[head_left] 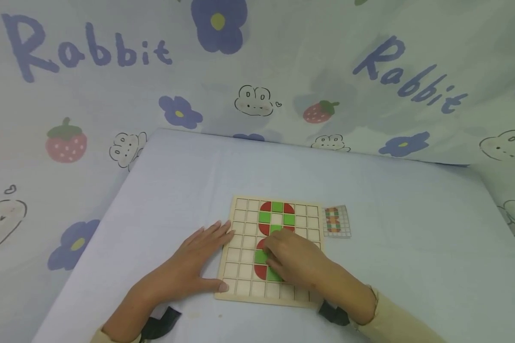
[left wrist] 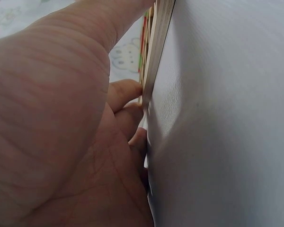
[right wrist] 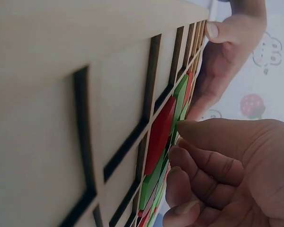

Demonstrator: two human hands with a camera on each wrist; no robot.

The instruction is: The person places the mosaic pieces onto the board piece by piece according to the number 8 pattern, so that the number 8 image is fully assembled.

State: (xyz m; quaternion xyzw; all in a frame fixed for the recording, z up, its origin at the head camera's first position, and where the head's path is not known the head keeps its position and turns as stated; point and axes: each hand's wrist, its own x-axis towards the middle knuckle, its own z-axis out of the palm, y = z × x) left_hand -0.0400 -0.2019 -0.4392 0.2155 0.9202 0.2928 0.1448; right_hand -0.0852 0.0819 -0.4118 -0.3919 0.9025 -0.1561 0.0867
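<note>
Wooden grid board [head_left: 244,267] lies flat on the pale blue desk [head_left: 412,247], near its front edge, with red and green tiles [head_left: 276,213] forming a ring in its upper rows and a second group building just below. The left hand [head_left: 197,264] rests flat beside the board, its fingers [head_left: 221,232] straight and loosely spread, their tips and the thumb touching the board's left edge; the left wrist view shows the same contact along the thin wooden rim. The right hand [head_left: 296,259] sits on the lower group of tiles with its fingers [right wrist: 213,165] curled and close together, their tips at a green tile [head_left: 261,257]; whether they pinch a piece or only press one cannot be told. A small pattern card [head_left: 336,221] lies just beside the board's right edge. To seat a tile well, the left hand should probably keep bracing the edge so the board does not slide, while the right drops the piece squarely into its cell and checks it against the card.
</note>
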